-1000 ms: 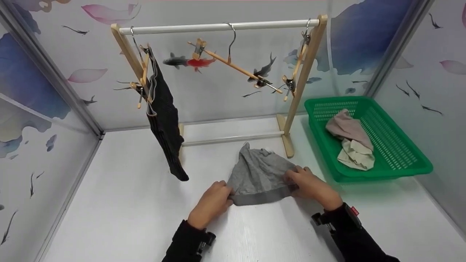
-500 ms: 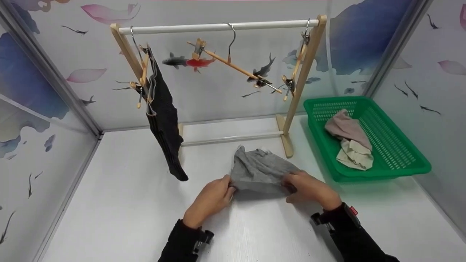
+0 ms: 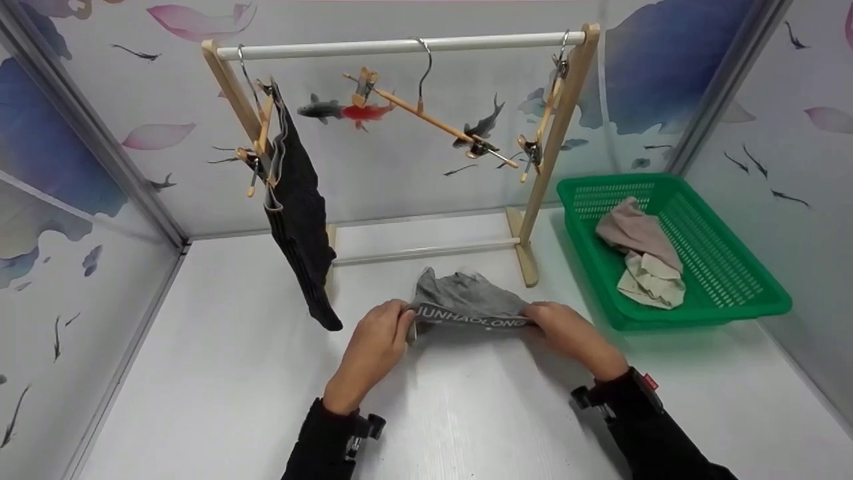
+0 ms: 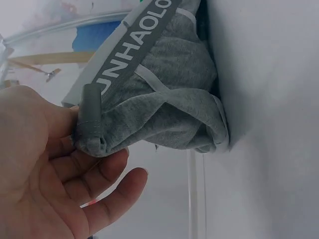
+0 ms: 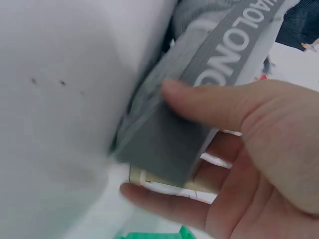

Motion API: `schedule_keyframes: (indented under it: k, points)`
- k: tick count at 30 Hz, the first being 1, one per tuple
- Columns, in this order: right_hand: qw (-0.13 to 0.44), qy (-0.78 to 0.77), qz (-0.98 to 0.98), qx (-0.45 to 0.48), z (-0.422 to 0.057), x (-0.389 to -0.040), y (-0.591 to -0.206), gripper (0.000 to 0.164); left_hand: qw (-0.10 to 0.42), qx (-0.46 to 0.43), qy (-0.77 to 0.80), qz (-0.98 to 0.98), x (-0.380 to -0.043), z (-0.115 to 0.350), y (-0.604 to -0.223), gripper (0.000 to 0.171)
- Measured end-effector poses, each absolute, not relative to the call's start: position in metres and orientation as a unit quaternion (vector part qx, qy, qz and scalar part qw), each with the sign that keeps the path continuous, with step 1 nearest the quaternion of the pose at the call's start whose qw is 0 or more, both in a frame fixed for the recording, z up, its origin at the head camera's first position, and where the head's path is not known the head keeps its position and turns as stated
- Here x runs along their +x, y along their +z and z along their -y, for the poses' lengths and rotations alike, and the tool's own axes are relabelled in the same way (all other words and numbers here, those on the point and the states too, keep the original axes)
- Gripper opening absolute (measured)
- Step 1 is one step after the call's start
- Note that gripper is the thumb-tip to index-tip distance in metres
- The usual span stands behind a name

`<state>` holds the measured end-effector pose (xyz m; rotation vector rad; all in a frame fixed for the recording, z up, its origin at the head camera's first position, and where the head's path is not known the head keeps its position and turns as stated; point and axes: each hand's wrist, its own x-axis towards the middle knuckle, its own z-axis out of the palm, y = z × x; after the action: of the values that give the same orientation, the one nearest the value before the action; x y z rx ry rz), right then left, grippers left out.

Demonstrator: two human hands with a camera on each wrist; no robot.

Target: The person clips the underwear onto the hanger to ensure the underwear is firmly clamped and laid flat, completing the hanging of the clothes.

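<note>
A pair of grey underpants (image 3: pixel 470 297) with a lettered waistband is stretched between the two hands, its waistband lifted toward the person. My left hand (image 3: pixel 374 343) pinches the left end of the waistband; in the left wrist view its thumb and index finger grip the folded edge while the other fingers hang loose. At the opposite end, my right hand (image 3: pixel 573 337) pinches the waistband, its thumb lying on the front in the right wrist view. The far part of the underpants still rests on the white table (image 3: pixel 440 413).
Behind stands a wooden rack (image 3: pixel 400 47) with clip hangers; dark trousers (image 3: pixel 296 207) hang at its left. The middle hanger (image 3: pixel 440 125) and right hanger (image 3: pixel 550 120) carry no clothes. A green basket (image 3: pixel 733 313) at right holds pink cloth (image 3: pixel 636 230) and cream cloth (image 3: pixel 653 283).
Both hands have raised the waistband and turned it over, so its lettering shows. The left hand has shifted left and away from the person; the underpants' body looks more bunched.
</note>
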<state>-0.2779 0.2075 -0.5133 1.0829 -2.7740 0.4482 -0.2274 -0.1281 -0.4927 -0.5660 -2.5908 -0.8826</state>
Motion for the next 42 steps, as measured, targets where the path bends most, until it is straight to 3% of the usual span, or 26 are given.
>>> schedule_keyframes:
  k: [7, 13, 17, 19, 24, 33, 42]
  points:
    - [0.099, 0.275, 0.904, 0.313, -0.208, -0.281, -0.494, 0.009, 0.185, -0.197, -0.337, 0.902, -0.23, 0.145, -0.487, 0.023]
    - [0.131, 0.317, 0.898, 0.276, -0.213, -0.278, -0.481, 0.017, 0.105, -0.249, -0.372, 0.888, -0.229, 0.155, -0.481, 0.026]
    - [0.133, 0.325, 0.899, 0.263, -0.218, -0.278, -0.477, 0.019, 0.043, -0.291, -0.391, 0.872, -0.227, 0.156, -0.479, 0.043]
    - [0.137, 0.326, 0.899, 0.259, -0.22, -0.278, -0.477, 0.019, 0.035, -0.3, -0.386, 0.872, -0.226, 0.156, -0.48, 0.043]
    - [0.14, 0.322, 0.9, 0.258, -0.222, -0.278, -0.476, 0.018, 0.085, -0.315, -0.363, 0.873, -0.226, 0.155, -0.48, 0.02]
    - [0.146, 0.327, 0.9, 0.247, -0.226, -0.278, -0.469, 0.013, 0.15, -0.32, -0.358, 0.864, -0.228, 0.167, -0.472, 0.019]
    - [0.161, 0.376, 0.886, 0.219, -0.236, -0.269, -0.455, 0.014, 0.236, -0.238, -0.428, 0.839, -0.226, 0.177, -0.46, 0.02]
